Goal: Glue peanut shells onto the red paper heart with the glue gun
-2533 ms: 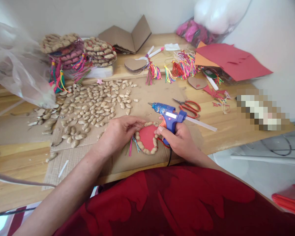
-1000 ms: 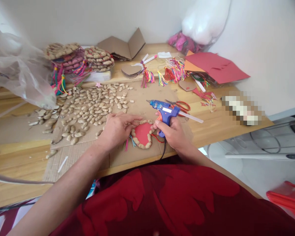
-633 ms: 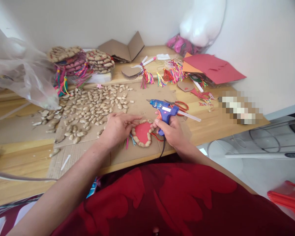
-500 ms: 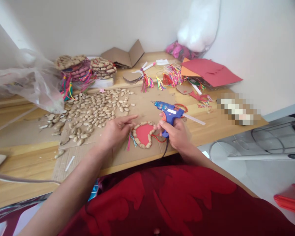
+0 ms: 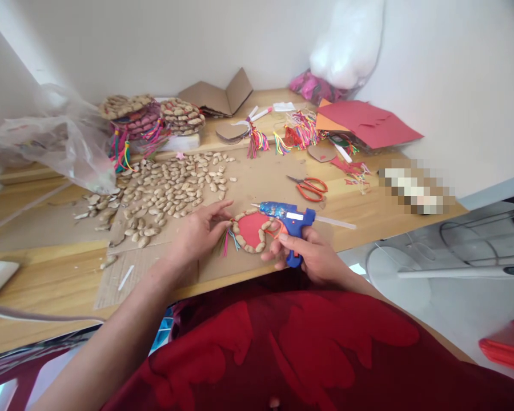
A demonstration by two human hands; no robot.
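My right hand [image 5: 310, 251] is wrapped round the handle of a blue hot glue gun [image 5: 293, 220]. Its nozzle points left, above the upper edge of a red heart-shaped piece [image 5: 251, 230] bordered with peanuts. A clear glue stick [image 5: 337, 222] pokes out of the gun's rear. My left hand [image 5: 201, 228] is at the heart's left edge, index finger stretched out and thumb apart from it, with nothing visible between them. The thumb is close to the peanut border; whether it touches cannot be made out. Colourful tassel threads [image 5: 229, 242] stick out below that thumb.
Loose peanuts [image 5: 171, 182] cover the cardboard [image 5: 257, 171] to the left. Orange-handled scissors [image 5: 310, 188] lie beyond the gun. Along the back are stacked peanut pieces [image 5: 182, 117], tassels [image 5: 302, 131], folded cardboard [image 5: 218, 97] and red sheets [image 5: 370, 123]. A plastic bag [image 5: 64, 137] sits at left.
The glue gun has come down and slightly left, its nozzle now over the heart's top edge, uncovering the scissors. My left index finger and thumb have spread further apart.
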